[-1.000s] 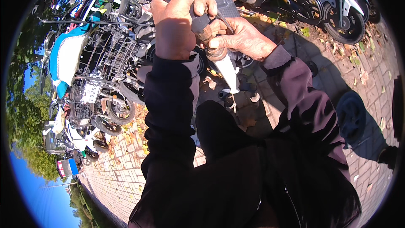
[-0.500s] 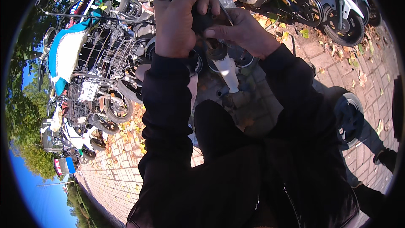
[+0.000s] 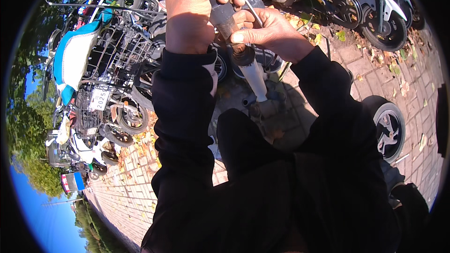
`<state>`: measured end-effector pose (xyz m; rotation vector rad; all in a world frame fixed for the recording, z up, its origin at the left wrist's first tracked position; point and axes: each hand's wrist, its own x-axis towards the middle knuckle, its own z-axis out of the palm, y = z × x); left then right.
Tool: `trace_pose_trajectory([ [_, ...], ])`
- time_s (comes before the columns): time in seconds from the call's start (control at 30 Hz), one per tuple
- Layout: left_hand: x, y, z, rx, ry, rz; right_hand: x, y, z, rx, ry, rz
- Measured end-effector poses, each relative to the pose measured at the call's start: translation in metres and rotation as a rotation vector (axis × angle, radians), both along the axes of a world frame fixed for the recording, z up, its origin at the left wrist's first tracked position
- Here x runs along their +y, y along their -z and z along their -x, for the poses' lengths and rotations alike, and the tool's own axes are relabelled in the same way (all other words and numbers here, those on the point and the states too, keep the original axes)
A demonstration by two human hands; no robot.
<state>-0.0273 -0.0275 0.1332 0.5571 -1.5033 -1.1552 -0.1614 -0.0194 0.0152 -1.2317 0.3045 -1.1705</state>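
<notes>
Near the top of the view, my left hand [image 3: 194,14] is wrapped round a dark ribbed tube [image 3: 224,18]. Below the tube a rusty brown shaft [image 3: 238,47] leads into a dark collar and a pale tapered leg [image 3: 253,79], which slants down toward the paving. My right hand [image 3: 269,33] is closed at the shaft from the right, its thumb pressed on the rusty part and its fingertips partly hidden behind. A thin metal rod [image 3: 253,12] runs down across the right fingers; I cannot tell what it joins.
Parked scooters with a wire basket [image 3: 101,47] and a teal and white cover [image 3: 72,63] line the left. More two-wheelers, one with a white mudguard [image 3: 391,7], stand at the upper right. A spoked-rim wheel [image 3: 390,132] is at the right on brick paving [image 3: 361,70] with fallen leaves.
My head view has shifted slightly, and both hands keep hold. More of the ribbed tube and rusty shaft shows in sunlight. At the right, a person's shadowed leg has moved lower, uncovering the wheel.
</notes>
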Motion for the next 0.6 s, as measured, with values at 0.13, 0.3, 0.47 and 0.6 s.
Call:
trace_pose_trajectory([
  [0.13,-0.001,-0.007,0.005,0.039,-0.053,-0.166,0.0,0.003,0.003,0.031,-0.019,0.031],
  [0.3,-0.019,-0.009,0.001,0.07,0.196,-0.165,0.004,0.015,0.001,0.123,0.048,0.017],
  [0.47,-0.042,-0.008,-0.004,0.058,0.154,-0.253,0.003,0.016,0.003,0.041,-0.024,0.03],
  [0.6,-0.042,-0.005,-0.008,0.123,0.2,-0.259,0.008,0.008,-0.002,0.097,-0.03,0.039],
])
